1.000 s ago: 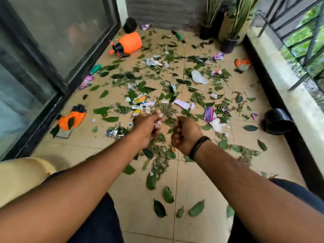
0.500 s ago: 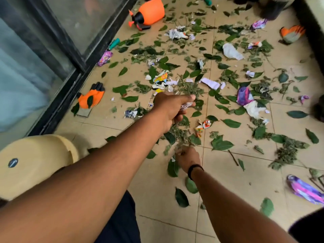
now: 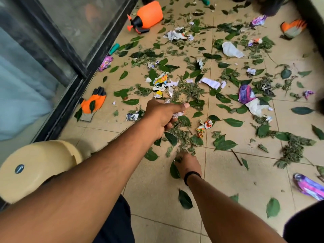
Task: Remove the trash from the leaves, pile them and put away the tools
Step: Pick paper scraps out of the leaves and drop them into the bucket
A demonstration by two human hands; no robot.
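Tan tiled floor (image 3: 228,181) carries scattered leaves (image 3: 226,145) and paper trash throughout. Your left hand (image 3: 162,118), held over them, grips a crumpled paper scrap (image 3: 178,114). Your right hand (image 3: 188,165), lower, pinches shredded leaf litter (image 3: 182,151).

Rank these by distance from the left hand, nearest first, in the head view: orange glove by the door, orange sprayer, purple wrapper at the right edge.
1. Orange glove, left, beside the door.
2. Orange sprayer, ahead, top.
3. Purple wrapper, far right edge.
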